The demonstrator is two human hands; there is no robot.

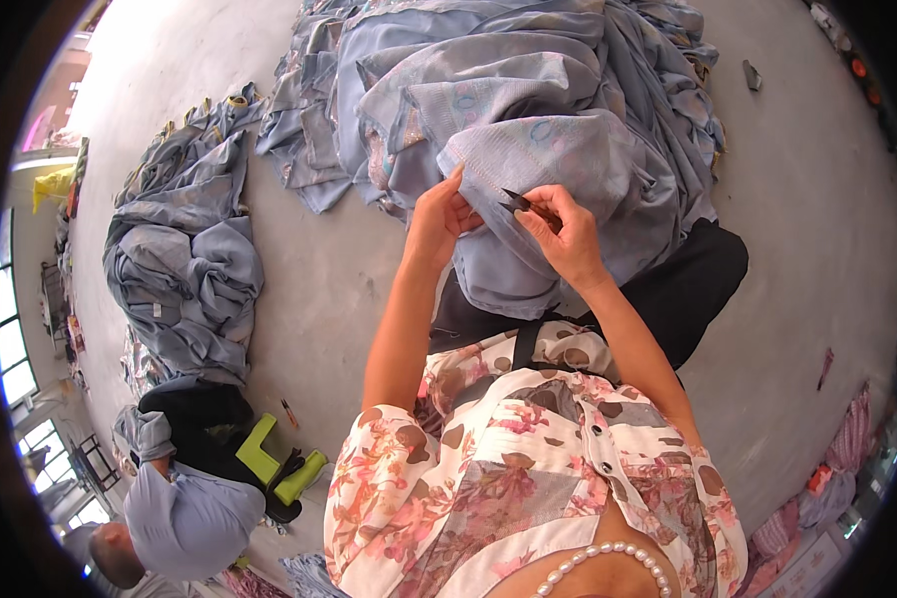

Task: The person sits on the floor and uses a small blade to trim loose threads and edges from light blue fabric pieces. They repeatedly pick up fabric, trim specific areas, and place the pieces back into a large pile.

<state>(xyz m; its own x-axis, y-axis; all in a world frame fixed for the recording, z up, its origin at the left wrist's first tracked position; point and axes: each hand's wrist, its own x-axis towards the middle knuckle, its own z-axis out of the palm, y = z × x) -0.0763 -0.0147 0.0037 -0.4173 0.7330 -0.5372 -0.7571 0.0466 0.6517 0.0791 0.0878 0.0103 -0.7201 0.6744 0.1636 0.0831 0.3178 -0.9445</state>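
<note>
Grey floor (309,269) surrounds blue-grey cloth (558,149) the left hand (439,217) seemingly pinches, while the right hand (570,237) grips snips (514,200).

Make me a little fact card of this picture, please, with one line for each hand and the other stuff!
Left hand: pinching the edge of a patterned cloth
Right hand: holding small dark snips over that cloth, blades apart
Cloth colour: grey-blue, with ring shapes on it
Big pile: grey-blue fabric heaped in front
Other pile: more grey-blue fabric, to the left
Other person: lower left, light blue-grey top
Floor: smooth and grey
</note>
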